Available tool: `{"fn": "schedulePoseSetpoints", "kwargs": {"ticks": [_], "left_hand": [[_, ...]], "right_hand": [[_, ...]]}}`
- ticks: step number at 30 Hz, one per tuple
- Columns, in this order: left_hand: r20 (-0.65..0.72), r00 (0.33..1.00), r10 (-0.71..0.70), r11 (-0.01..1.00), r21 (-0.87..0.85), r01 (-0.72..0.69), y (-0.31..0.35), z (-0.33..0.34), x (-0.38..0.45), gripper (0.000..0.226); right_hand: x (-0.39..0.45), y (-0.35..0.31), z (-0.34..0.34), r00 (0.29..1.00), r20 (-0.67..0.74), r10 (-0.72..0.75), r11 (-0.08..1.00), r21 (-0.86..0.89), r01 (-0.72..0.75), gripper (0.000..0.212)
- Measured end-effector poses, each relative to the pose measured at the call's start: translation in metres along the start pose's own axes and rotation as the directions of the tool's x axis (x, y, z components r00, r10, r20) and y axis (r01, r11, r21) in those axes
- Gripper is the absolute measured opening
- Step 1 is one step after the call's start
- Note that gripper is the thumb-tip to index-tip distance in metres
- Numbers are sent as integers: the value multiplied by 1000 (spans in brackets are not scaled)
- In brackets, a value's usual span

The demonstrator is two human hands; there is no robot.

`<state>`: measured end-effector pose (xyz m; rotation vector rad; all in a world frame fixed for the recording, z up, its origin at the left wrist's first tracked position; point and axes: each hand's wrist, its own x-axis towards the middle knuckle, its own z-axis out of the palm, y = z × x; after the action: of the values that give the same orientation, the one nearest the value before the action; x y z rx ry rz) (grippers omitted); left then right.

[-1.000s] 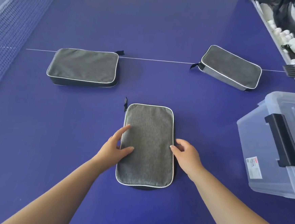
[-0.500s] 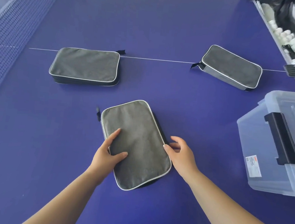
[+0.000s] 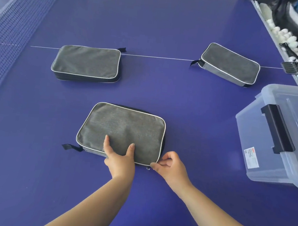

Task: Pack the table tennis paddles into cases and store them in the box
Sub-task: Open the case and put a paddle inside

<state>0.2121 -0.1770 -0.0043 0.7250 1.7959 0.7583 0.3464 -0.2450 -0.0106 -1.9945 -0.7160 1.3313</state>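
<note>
Three grey paddle cases with white piping lie on the blue table. The nearest case (image 3: 123, 128) lies crosswise in front of me, its black loop pointing left. My left hand (image 3: 119, 157) presses on its near edge with thumb and fingers spread on the fabric. My right hand (image 3: 169, 165) pinches at the case's near right corner, beside a small metal zipper pull (image 3: 147, 168). A second case (image 3: 86, 62) lies at the far left, a third case (image 3: 230, 64) at the far right. The clear plastic box (image 3: 249, 136) with a black latch stands at the right. No paddle is visible.
The net (image 3: 12, 30) runs along the left side. Beyond the table's right edge sits a tray of white balls (image 3: 286, 36) with a black bag over it. A white centre line (image 3: 158, 57) crosses the table between the far cases.
The nearest case has been turned from lengthwise to crosswise, its loop swinging round to the left. My left hand moved onto its near edge; my right hand shifted to the near right corner and pinched.
</note>
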Motion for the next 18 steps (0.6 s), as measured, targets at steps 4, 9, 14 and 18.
{"fn": "schedulePoseSetpoints", "kwargs": {"ticks": [4, 9, 14, 18], "left_hand": [[-22, 999, -50, 998, -29, 49, 2, 12, -9, 86], [-36, 996, -78, 996, -47, 76, 4, 16, -13, 87], [-39, 996, -78, 996, -40, 76, 4, 15, -13, 87], [-34, 996, -77, 997, -31, 76, 3, 16, -13, 86]], "right_hand": [[-6, 3, 15, 1000, 1, -5, 996, 93, 5, 42], [-10, 3, 27, 986, -166, -29, 986, 157, 56, 30], [-11, 9, 25, 974, -204, -99, 993, 42, 109, 18], [-11, 16, 21, 965, -195, -176, 984, -74, 165, 13]]}}
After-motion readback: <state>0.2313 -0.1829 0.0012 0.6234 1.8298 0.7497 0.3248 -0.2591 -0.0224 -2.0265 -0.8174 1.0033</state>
